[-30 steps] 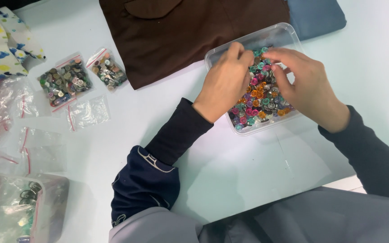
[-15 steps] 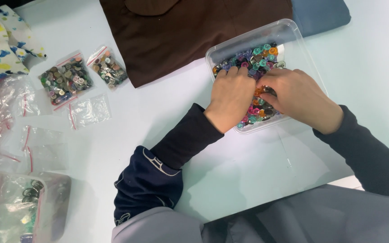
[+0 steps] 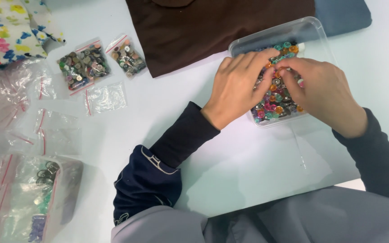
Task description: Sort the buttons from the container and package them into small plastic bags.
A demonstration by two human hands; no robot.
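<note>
— What lies around that brown cloth (image 3: 212, 31)?

— Just left of it, two small bags of dull buttons (image 3: 84, 65), with an empty clear bag (image 3: 106, 96) below them. Farther left, a flowered cloth (image 3: 10, 27) and crumpled plastic bags (image 3: 5, 94).

— And on its right?

— A blue-grey cloth (image 3: 343, 18), touching it on the pale surface (image 3: 167, 103).

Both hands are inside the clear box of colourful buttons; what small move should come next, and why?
Probably pinch one button and lift it clear. The left hand and right hand lie palm down on the mixed coloured buttons in the clear plastic box, fingertips meeting over the pile, and no single button can be seen held yet.
</note>
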